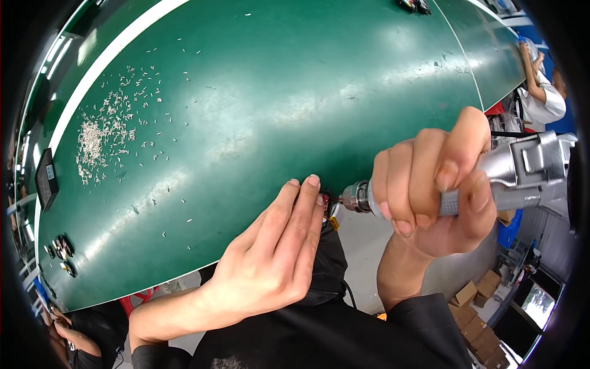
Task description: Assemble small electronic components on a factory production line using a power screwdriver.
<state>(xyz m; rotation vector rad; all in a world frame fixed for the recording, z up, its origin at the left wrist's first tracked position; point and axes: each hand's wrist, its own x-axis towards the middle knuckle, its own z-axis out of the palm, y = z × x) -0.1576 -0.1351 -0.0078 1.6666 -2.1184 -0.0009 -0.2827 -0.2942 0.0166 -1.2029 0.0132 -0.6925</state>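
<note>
My right hand [439,184] is wrapped round a silver-grey electric screwdriver [501,166], its thumb curled in front. The tool lies roughly level, with its ringed metal nose [354,197] pointing left. At its tip is a small black and red part [326,200] by the near edge of the table, with a bit of yellow below it. My left hand [267,252] lies over the table edge with its fingers long and close together, gripping that part. The fingers hide most of the part, and I cannot make out its exact kind.
On the green table [276,74] a heap of tiny metallic pieces [92,141] spreads out at the left. Beyond it stands a black box [46,178]. Small dark parts [61,249] lie near the left corner, others [415,6] at the far edge. People work at both sides.
</note>
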